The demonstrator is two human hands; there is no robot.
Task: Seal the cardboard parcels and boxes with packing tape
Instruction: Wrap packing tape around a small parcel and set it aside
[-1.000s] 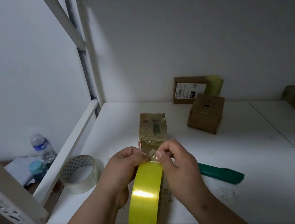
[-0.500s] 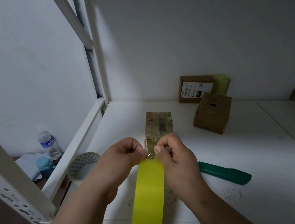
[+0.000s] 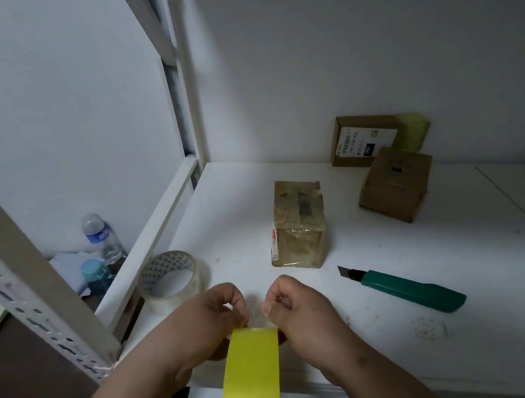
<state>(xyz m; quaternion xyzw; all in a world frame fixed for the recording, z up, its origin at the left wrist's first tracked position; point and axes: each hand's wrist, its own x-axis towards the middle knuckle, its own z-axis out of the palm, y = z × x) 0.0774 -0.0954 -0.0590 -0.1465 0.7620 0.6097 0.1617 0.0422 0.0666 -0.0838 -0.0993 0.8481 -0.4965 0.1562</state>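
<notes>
A: Yellow roll of packing tape [image 3: 250,381], standing on edge at the front lip of the white shelf board [image 3: 477,284], low and centre in the head view. Held from both sides.

B: Left hand [image 3: 202,323] on the roll's left, fingers curled in and pinched together at the top edge. Right hand [image 3: 293,308] on its right, thumb and forefinger closed on a clear, peeled end of tape [image 3: 255,307] stretched between the two hands. Exact grip under the fingers hard to tell.

A: Just beyond the hands, a long cardboard parcel wrapped in glossy clear tape [image 3: 298,224], lying flat, apart from both hands. Strip of red-and-white print down its near left corner.

B: Right of that, a green-handled utility knife [image 3: 412,290], blade out and pointing toward the parcel, not touching it.

A: Left of the hands, a clear tape roll with a patterned core [image 3: 172,280], lying flat near the shelf's left edge.

B: Further back, a small plain brown box [image 3: 395,183], tilted. Behind it, a flat brown box with a white shipping label [image 3: 360,140], leaning against the back wall.

A: Off the shelf on the left, a plastic water bottle with a blue label [image 3: 100,236] and a blue-capped jar [image 3: 95,275].
</notes>
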